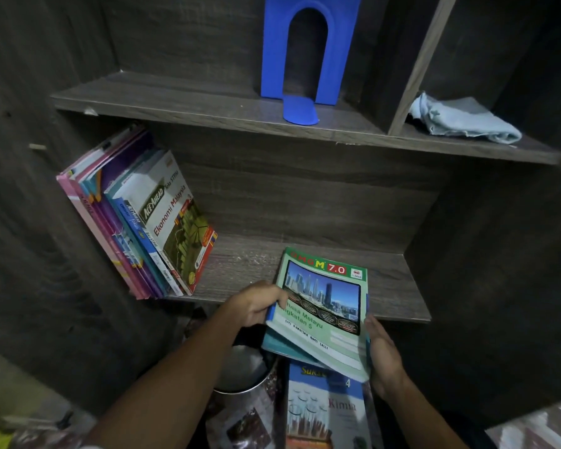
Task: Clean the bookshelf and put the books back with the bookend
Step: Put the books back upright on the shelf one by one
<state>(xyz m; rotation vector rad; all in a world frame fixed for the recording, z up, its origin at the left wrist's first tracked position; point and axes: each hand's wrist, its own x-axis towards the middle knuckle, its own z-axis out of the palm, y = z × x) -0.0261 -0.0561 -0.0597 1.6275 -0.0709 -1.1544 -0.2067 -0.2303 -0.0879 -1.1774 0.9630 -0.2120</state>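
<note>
Your left hand [256, 306]: grips the green-covered softcover book stack [321, 312] at its left edge.
Your right hand [384, 354]: holds its right edge.

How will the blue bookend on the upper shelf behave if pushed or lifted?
The blue bookend looks like thin bent sheet with a cut-out tongue, so it is probably light and stiff. It stands free on the upper shelf with nothing weighing the tongue, so a push high up would likely tip or slide it.
</note>
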